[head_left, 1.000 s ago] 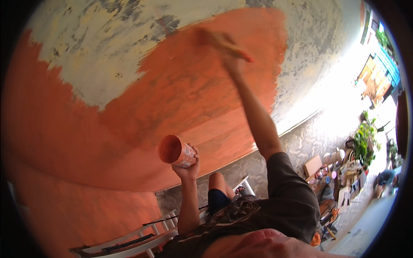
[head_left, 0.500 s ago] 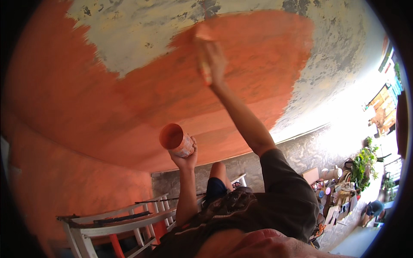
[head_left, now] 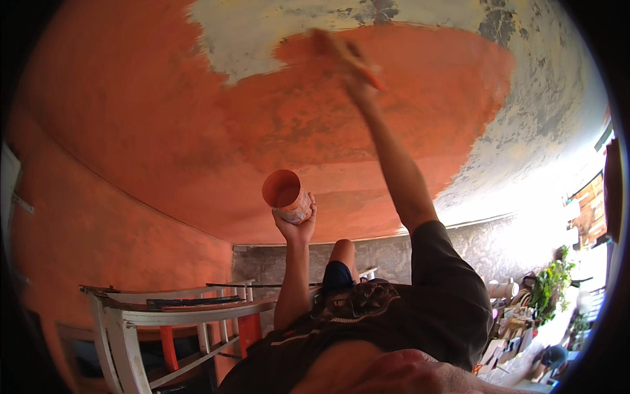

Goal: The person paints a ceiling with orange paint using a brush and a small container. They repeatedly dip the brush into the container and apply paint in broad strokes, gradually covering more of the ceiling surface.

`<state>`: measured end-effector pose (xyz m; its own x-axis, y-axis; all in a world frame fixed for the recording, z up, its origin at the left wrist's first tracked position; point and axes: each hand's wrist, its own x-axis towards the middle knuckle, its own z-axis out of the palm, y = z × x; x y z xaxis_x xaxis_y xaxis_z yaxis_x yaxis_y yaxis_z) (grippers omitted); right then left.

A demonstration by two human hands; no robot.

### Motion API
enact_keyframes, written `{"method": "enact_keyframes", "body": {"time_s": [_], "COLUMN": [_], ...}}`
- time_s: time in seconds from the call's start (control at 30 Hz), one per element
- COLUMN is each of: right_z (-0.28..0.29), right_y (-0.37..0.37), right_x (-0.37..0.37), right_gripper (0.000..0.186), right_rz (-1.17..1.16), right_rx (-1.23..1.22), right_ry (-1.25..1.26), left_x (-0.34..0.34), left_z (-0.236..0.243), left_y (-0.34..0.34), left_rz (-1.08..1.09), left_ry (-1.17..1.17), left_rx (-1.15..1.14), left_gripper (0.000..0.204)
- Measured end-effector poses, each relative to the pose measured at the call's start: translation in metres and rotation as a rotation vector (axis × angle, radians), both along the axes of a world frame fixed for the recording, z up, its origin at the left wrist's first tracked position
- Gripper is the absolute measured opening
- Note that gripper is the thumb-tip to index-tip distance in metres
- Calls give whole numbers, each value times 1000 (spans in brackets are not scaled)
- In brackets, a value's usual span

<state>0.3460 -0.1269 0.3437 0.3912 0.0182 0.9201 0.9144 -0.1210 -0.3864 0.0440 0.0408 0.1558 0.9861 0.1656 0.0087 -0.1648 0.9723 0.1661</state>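
Note:
My right hand (head_left: 356, 82) reaches high with its fingers closed around a paintbrush (head_left: 367, 73), smeared by motion. The brush slants, its bristle end up and to the left against the wall, by the border between orange paint and bare plaster. Lower down, my left hand (head_left: 298, 228) grips a paint container (head_left: 284, 190) from below and its right side. This round, open-topped container is tilted toward me and has orange inner walls; how much paint it holds I cannot tell. Before me, the wall (head_left: 315, 125) carries orange paint, streaked darker in the middle.
Patchy pale plaster (head_left: 252, 33) borders the orange at the top and right. A whitish ladder (head_left: 197, 318) stands at lower left by an orange side wall (head_left: 131, 236). Green plants (head_left: 551, 285), piled objects and another person (head_left: 551, 358) are at lower right.
The brush has turned from nearly upright to slanting, bristle end to the left. The view has shifted, so wall and container sit farther right and higher. My left hand keeps its hold.

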Motion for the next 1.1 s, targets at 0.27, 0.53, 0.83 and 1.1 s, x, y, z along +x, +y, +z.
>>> {"method": "enact_keyframes", "body": {"time_s": [0.27, 0.53, 0.83, 1.1], "right_z": [48, 31, 64, 27], "right_y": [-50, 169, 244, 48], "right_x": [-64, -99, -113, -77], "right_gripper": [26, 60, 49, 32], "right_rz": [-570, -384, -360, -344], "right_rx": [421, -294, -294, 439], "right_ry": [-135, -150, -425, -171], "left_x": [6, 33, 31, 34], "left_z": [-4, -68, -58, -70], "left_y": [0, 29, 57, 50], "left_rz": [119, 190, 351, 305], "left_ry": [88, 104, 174, 174], "left_rx": [22, 11, 53, -36], "left_gripper": [61, 52, 53, 59]}}
